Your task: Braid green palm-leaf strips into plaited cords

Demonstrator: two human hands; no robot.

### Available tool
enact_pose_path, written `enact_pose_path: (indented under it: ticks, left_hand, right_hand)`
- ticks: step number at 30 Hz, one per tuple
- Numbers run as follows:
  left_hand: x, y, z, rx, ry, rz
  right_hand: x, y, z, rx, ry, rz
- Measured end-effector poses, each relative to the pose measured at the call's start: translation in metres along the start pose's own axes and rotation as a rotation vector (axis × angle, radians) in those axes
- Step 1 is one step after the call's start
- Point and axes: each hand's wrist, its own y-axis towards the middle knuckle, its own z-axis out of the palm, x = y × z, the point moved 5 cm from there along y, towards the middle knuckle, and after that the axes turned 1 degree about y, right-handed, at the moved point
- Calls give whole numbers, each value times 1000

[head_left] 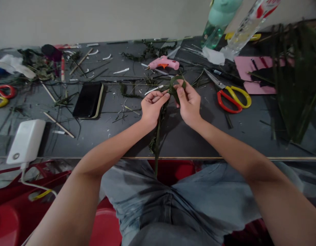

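Observation:
Both hands meet above the middle of the dark table, working on one green leaf strip (158,133). My left hand (153,106) pinches it between thumb and fingers, and the strip's long end hangs down past the table edge. In my right hand (189,102), thumb and fingers are closed on the curled upper part, which forms a loop. Crinkled dark green bits show along the hanging end. Just behind the hands lies a pink glue gun (164,63). Scissors with red and yellow handles (233,98) rest to the right of my right hand.
A black phone-like device (88,100) and a white power bank (26,140) with a cable lie left. Sticks and leaf scraps are scattered about. Two bottles, one green (213,32) and one clear (246,29), stand at the back right, near large leaves (297,85) and pink card (259,89).

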Motion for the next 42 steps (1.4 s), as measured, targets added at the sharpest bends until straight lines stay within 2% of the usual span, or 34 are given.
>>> enact_pose_path:
  ticks: [5,10,15,22,26,30,38,42]
  left_hand:
    - [5,6,0,46,-43,-44]
    - [7,7,2,147,9,-76]
    - [2,3,5,214,45,-62]
    - [-7,8,1,166,34,-3]
    - [-10,18,-7,83,39,48]
    - [-10,28,-16,15,52,55]
    - [-6,38,-24,4,38,34]
    - [-5,44,-28,12,43,30]
  right_hand:
    - [-17,10,-3,27,51,9]
    - [1,12,-13,-28,42,-3]
    - [14,10,-17,-37,-72,-50]
    - [9,8,-16,57,-117,-37]
    - [10,7,-11,139,-41,-31]
    - [15,6,-9,197,-75,-58]
    - [21,5,-6,319,-120,-113]
    - [24,8,-11,285,-187,-108]
